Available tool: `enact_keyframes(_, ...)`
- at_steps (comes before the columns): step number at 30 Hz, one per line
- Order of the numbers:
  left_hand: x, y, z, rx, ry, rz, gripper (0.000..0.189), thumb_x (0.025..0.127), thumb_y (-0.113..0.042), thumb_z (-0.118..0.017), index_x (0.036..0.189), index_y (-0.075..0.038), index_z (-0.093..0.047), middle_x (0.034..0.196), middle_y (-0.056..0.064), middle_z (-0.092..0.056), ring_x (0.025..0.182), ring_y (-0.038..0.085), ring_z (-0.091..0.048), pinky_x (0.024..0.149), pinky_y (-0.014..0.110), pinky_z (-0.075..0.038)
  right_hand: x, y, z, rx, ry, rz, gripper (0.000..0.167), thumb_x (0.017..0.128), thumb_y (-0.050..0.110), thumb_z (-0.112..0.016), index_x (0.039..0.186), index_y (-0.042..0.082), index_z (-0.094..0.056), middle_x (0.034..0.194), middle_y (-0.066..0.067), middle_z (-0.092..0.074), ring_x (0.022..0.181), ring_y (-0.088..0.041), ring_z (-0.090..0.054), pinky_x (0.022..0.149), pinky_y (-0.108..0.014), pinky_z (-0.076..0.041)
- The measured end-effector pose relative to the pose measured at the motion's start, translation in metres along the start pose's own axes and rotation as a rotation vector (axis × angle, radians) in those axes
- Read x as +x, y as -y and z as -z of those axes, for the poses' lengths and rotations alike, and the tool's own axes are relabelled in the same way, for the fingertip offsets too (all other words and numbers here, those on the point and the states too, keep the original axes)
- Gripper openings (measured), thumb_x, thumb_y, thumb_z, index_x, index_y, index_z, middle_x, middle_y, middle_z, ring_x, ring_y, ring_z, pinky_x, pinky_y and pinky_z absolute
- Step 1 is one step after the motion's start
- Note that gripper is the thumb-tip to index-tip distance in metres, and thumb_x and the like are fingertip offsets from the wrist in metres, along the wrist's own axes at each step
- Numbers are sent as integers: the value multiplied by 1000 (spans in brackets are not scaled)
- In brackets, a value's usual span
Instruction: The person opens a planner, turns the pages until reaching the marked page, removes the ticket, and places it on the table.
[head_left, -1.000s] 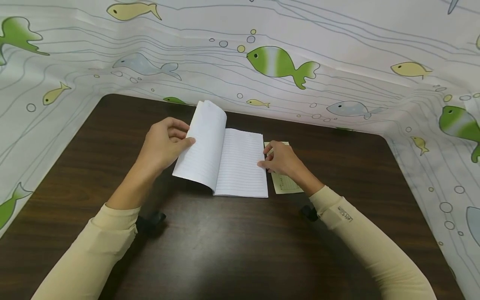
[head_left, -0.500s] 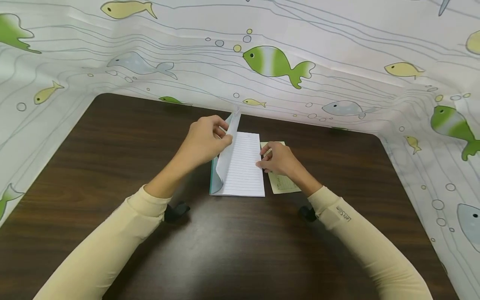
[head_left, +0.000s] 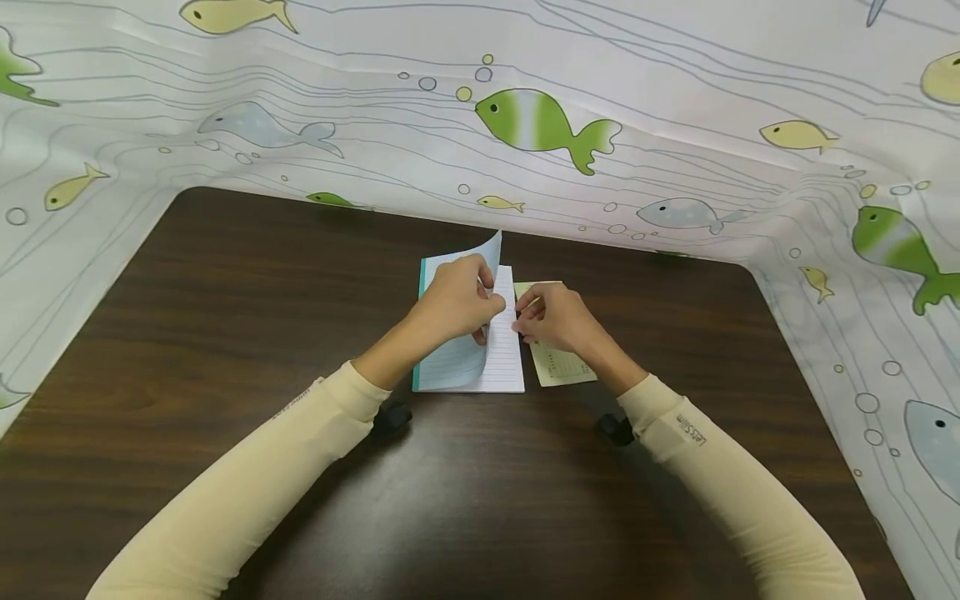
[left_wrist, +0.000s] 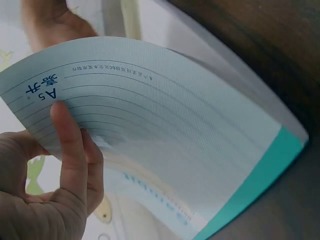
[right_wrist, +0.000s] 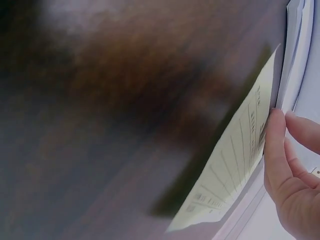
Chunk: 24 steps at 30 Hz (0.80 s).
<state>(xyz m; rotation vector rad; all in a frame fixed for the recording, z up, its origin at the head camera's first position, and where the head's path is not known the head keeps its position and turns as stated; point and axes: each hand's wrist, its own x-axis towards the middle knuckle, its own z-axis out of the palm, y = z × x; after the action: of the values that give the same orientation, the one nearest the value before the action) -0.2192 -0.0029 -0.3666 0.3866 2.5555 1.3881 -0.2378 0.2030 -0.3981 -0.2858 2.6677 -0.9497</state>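
Note:
A notebook (head_left: 507, 367) with lined white pages lies partly open mid-table, a teal strip (left_wrist: 245, 187) along its spine. Its pale blue cover (left_wrist: 170, 125), printed with lines and lettering, curves up over the right-hand pages. My left hand (head_left: 463, 296) pinches the free edge of this cover, the thumb on the page side and fingers against the printed face. At the notebook's right edge, my right hand (head_left: 558, 318) pinches the page edges between thumb and index finger. Beneath that hand lies a pale yellow printed slip (right_wrist: 225, 170), partly hidden by it.
The dark wooden table (head_left: 480, 500) meets a white fish-print sheet (head_left: 405, 167) at the back and sides. Black wrist-worn devices show under the left sleeve (head_left: 300, 450) and right sleeve (head_left: 720, 467).
My left hand has moved right, swinging the cover and leaves from the left side over onto the right-hand pages. The right hand stays at the notebook's right edge.

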Motion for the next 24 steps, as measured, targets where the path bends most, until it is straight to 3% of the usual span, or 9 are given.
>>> enact_keyframes(4, 6, 3, -12, 26, 21, 13, 10, 97, -8, -61, 101, -2, -55, 84, 12, -65, 52, 18, -73, 54, 26, -43, -1, -3, 3, -14, -6, 16, 23, 95, 7, -80, 115, -3, -72, 100, -18, -78, 77, -23, -80, 69, -30, -63)
enact_keyframes(15, 25, 10, -41, 122, 107, 59, 18, 100, -15, -66, 93, -2, -55, 75, 14, -67, 48, 20, -71, 47, 25, -39, -4, -9, 16, -38, -33, -13, 19, 100, 5, -73, 117, -4, -73, 107, -20, -77, 86, -28, -80, 77, -33, -63)
enact_keyframes(22, 61, 47, -71, 183, 171, 105, 18, 98, -21, -64, 100, -4, -55, 74, 13, -71, 42, 20, -69, 40, 26, -46, -7, -16, 18, -34, -62, -24, 16, 100, 5, -71, 114, -3, -75, 106, -20, -78, 89, -28, -80, 78, -33, -63)
enact_keyframes(24, 63, 49, -75, 195, 176, 106, 20, 98, -22, -64, 103, -4, -55, 72, 12, -72, 42, 20, -69, 40, 26, -47, -8, -18, 20, -31, -70, -27, 16, 100, 6, -71, 113, -3, -75, 105, -19, -78, 87, -26, -80, 77, -33, -63)
